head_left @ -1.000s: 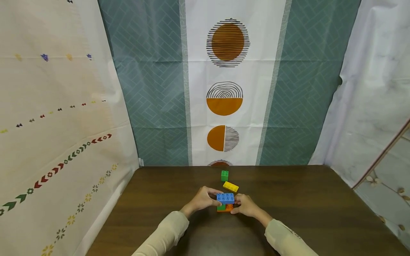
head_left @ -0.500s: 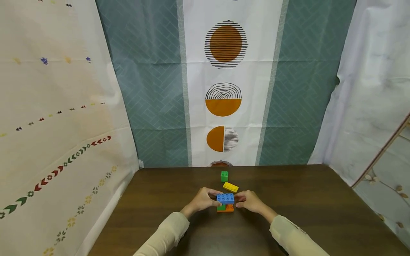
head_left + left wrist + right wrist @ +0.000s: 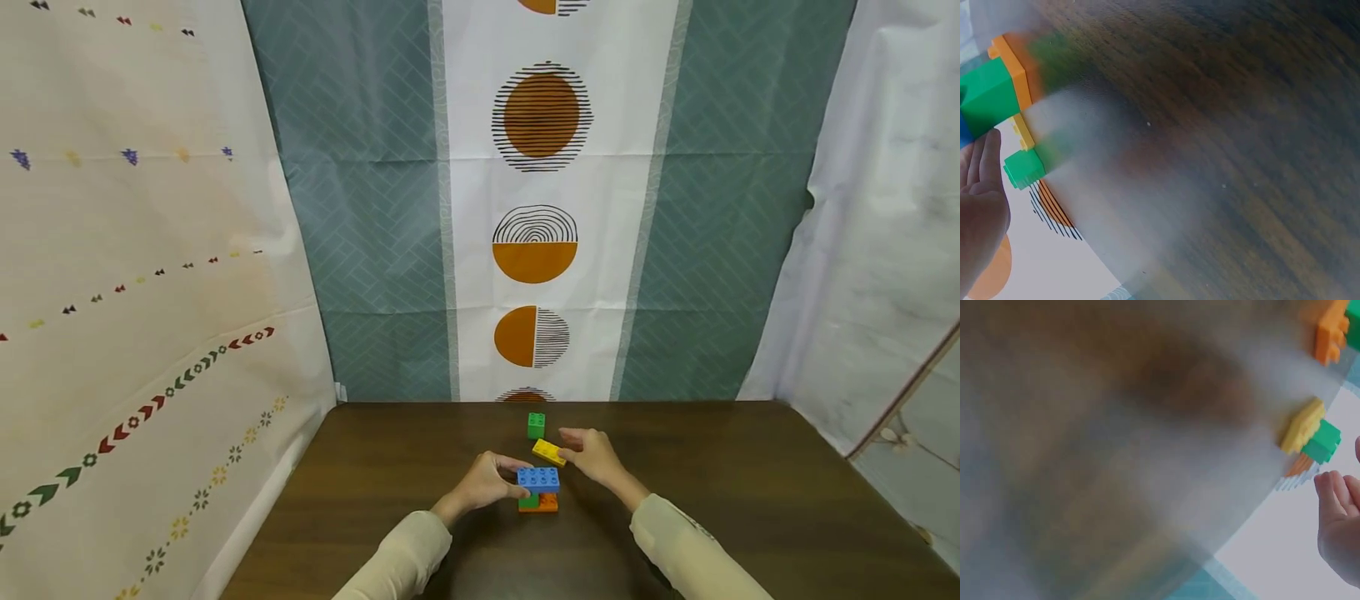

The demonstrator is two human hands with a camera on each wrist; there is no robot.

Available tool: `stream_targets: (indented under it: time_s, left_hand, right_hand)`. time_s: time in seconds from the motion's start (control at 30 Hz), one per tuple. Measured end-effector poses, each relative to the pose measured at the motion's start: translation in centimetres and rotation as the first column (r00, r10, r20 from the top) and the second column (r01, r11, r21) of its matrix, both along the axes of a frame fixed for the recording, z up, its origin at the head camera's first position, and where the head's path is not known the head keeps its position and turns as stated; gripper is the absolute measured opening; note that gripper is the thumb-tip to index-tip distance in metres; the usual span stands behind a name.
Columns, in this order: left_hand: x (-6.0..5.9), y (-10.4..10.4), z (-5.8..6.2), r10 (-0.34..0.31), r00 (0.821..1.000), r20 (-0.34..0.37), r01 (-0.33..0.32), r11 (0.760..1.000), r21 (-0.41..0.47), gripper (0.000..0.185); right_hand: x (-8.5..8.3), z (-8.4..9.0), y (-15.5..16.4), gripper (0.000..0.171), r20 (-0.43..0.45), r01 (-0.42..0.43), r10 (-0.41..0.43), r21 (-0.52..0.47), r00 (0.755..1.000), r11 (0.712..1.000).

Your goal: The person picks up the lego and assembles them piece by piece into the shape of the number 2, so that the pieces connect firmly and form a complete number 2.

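left hand (image 3: 485, 482) pinching blue rectangular plastic brick (image 3: 538, 478), right hand (image 3: 597, 458) empty, nearer the yellow rectangular plastic brick (image 3: 549, 452) just left of it, long axis slanting toward its thumb.

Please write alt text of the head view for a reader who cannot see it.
A person's left hand holds a brick stack, blue over green over orange, on a dark table; the right hand is close to a yellow brick. Farther back, a loose green brick stands before patterned cloth.
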State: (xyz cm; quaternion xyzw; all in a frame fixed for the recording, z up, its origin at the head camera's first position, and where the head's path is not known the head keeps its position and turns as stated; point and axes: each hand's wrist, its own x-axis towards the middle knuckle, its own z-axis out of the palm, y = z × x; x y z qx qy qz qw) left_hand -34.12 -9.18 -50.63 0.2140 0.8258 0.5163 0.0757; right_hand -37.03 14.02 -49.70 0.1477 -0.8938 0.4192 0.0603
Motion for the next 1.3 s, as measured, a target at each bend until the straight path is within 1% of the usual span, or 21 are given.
stream_targets:
  time_s: [0.1,0.23,0.4,0.47,0.57,0.67,0.8,1.13,1.3]
  left_hand:
    - [0.0,-0.1,-0.1,0.0,1.0,0.003,0.0,1.0,-0.001,0.032]
    - [-0.1,0.0,-0.1,0.005,1.0,0.004,-0.005,1.0,0.001,0.033]
    - [0.0,0.0,-0.2,0.008,1.0,-0.004,-0.008,0.999,0.032,0.034]
    - [0.0,-0.1,-0.2,0.012,1.0,-0.003,-0.012,0.999,0.035,0.034]
    - [0.1,-0.1,-0.1,0.016,1.0,0.0,-0.016,0.999,0.034,0.033]
    - [0.3,-0.1,0.0,0.021,1.0,0.005,-0.021,0.999,0.032,0.033]
    - [0.3,0.1,0.1,0.021,1.0,0.01,-0.021,0.999,0.03,0.034]
    - [0.2,0.3,-0.1,0.011,1.0,0.008,-0.011,0.999,0.04,0.035]
    - [0.2,0.1,-0.4,0.019,0.999,0.026,-0.021,0.998,0.052,0.034]
  right_hand:
    - [-1.1,1.0,0.0,0.047,-0.015,-0.01,0.01,0.041,1.0,0.999]
    - [-2.6,2.0,0.1,0.055,-0.012,-0.019,0.02,0.087,1.0,0.996]
    - [-3.8,2.7,-0.5,0.059,0.003,0.001,-0.001,0.119,1.0,0.993]
    - [-4.1,2.7,-0.9,0.059,0.024,0.002,-0.005,0.122,1.0,0.993]
    - [-4.5,2.5,-1.4,0.061,0.061,-0.008,0.001,0.121,0.998,0.993]
    - [-4.7,2.0,-1.8,0.062,0.075,-0.013,0.003,0.137,0.997,0.99]
    - [-5.0,1.4,-2.1,0.062,0.069,-0.019,0.008,0.161,0.998,0.987]
    - [-5.7,0.3,-3.1,0.063,0.126,-0.044,0.023,0.165,0.992,0.985]
    - [-6.1,-0.2,-3.6,0.059,0.127,-0.05,0.027,0.184,0.992,0.982]
